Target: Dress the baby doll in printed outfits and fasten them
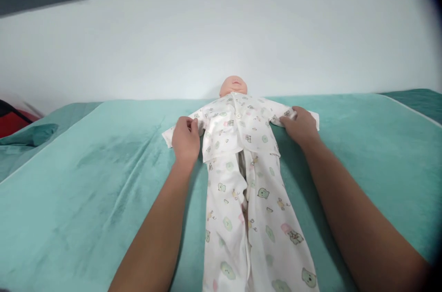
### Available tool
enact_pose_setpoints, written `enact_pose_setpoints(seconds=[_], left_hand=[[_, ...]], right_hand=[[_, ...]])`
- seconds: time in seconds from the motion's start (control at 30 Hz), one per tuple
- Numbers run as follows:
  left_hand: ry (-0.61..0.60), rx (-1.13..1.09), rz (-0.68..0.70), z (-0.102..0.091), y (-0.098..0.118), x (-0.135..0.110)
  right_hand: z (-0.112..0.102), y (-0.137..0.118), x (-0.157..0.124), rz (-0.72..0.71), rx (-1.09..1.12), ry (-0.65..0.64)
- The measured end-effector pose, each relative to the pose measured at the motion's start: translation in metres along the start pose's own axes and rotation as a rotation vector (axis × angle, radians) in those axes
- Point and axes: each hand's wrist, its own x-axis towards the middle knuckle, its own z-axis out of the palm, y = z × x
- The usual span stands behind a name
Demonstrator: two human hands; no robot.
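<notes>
A baby doll [234,85] lies on its back, its head toward the wall. It wears a white printed baby shirt [238,126], and white printed trousers [262,218] stretch toward me with a gap down the middle. My left hand [187,137] pinches the shirt's sleeve on the left side. On the opposite side, my right hand [301,126] has its fingers closed on the other sleeve. Both sleeves are spread outward, their cuffs reaching past my hands. The doll's own hands are hidden.
A teal sheet [103,181] covers the surface under the doll, with a long crease on the left. Behind it rises a white wall [165,43]. A red and black item [15,121] sits at the far left edge.
</notes>
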Motion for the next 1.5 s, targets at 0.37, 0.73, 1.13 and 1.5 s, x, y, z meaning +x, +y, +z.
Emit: enact_pose_setpoints(seconds=[0.37, 0.73, 1.13, 1.5], left_hand=[[-0.191, 0.55, 0.08, -0.006, -0.038, 0.014], [-0.321, -0.281, 0.107, -0.072, 0.007, -0.153], [-0.448, -0.227, 0.2, -0.105, 0.025, -0.25], [-0.305, -0.192, 0.438, -0.155, 0.053, -0.272]], right_hand=[[-0.019, 0.0, -0.008, -0.108, 0.017, 0.044], [-0.076, 0.001, -0.228, -0.631, 0.575, -0.259], [-0.092, 0.03, -0.318, -0.628, 0.371, -0.202], [-0.157, 0.025, -0.32, -0.583, 0.499, -0.219]])
